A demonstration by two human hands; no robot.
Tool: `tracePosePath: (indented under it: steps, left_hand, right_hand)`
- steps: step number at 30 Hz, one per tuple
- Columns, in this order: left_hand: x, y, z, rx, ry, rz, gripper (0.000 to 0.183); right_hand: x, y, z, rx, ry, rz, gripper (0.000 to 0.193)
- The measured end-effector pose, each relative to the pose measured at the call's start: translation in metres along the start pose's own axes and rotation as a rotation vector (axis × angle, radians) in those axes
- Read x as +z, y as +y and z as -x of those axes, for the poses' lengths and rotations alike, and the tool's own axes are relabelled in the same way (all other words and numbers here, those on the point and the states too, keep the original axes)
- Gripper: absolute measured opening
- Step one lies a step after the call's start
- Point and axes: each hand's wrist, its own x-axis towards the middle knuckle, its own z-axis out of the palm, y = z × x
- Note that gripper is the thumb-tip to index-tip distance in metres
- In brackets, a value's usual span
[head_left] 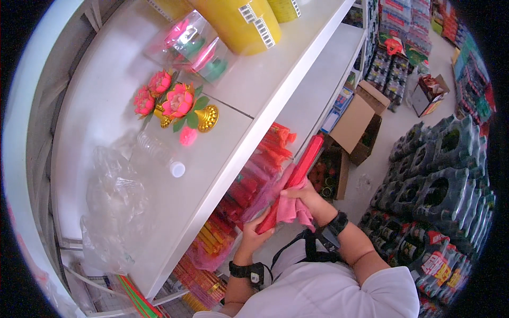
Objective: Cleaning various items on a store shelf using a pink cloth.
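The left hand (pixel 253 233) curls its fingers around the lower end of a long red pack (pixel 294 177) slanting beside the white shelf (pixel 222 153), while the right hand (pixel 305 193) presses a pink cloth (pixel 291 209) against its middle.

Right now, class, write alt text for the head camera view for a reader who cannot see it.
A person holds a long red packet at a shop shelf, left hand gripping its lower end and right hand pressing a pink cloth against it. Pink lotus ornaments stand on the white shelf above.
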Motion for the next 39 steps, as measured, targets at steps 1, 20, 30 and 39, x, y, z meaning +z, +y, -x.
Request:
tracePosePath:
  steps: [1, 20, 30, 39]
  left_hand:
    - [-0.003, 0.006, 0.001, -0.224, -0.057, 0.164, 0.058]
    - [0.012, -0.004, 0.010, -0.075, 0.007, 0.058, 0.051]
    - [0.015, -0.017, -0.005, -0.140, 0.204, 0.034, 0.033]
    - [0.031, -0.035, -0.007, -0.238, 0.304, 0.472, 0.029]
  right_hand:
    - [-0.003, -0.007, -0.001, 0.001, -0.003, 0.001, 0.049]
    - [0.036, 0.000, 0.000, -0.027, -0.031, 0.045, 0.042]
    - [0.000, 0.026, -0.020, -0.028, 0.185, 0.018, 0.036]
    - [0.025, 0.042, 0.000, 0.041, 0.083, 0.083, 0.036]
